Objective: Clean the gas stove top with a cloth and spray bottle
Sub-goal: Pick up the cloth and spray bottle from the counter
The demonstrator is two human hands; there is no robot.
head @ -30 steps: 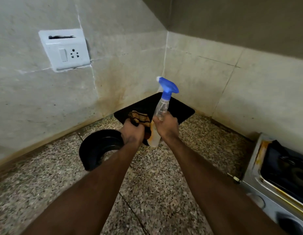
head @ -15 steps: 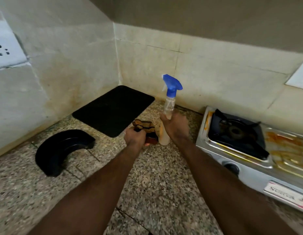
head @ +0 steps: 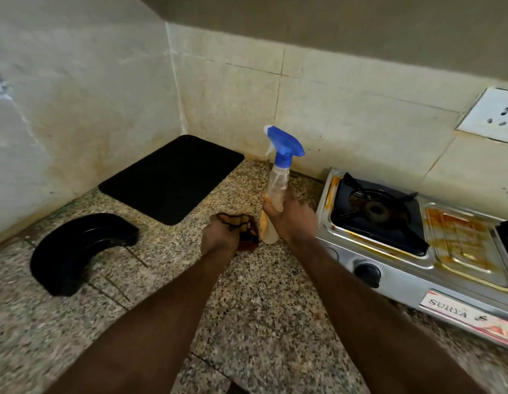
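Speckled granite counter (head: 261,308), tiled corner walls (head: 105,95), stained gas stove (head: 417,251)

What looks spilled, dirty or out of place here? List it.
Orange-brown residue smears the steel top of the gas stove beside the burner and along the left rim. A black curved tray lies on the granite counter, away from the stove.

One readable word: SURYA.
On the front face of the gas stove (head: 403,284), right of its black knob (head: 367,274), a pale label plate (head: 471,318) reads "SURYA" in dark capitals; the small mark and reddish print further right on that plate are too blurred for me to read.
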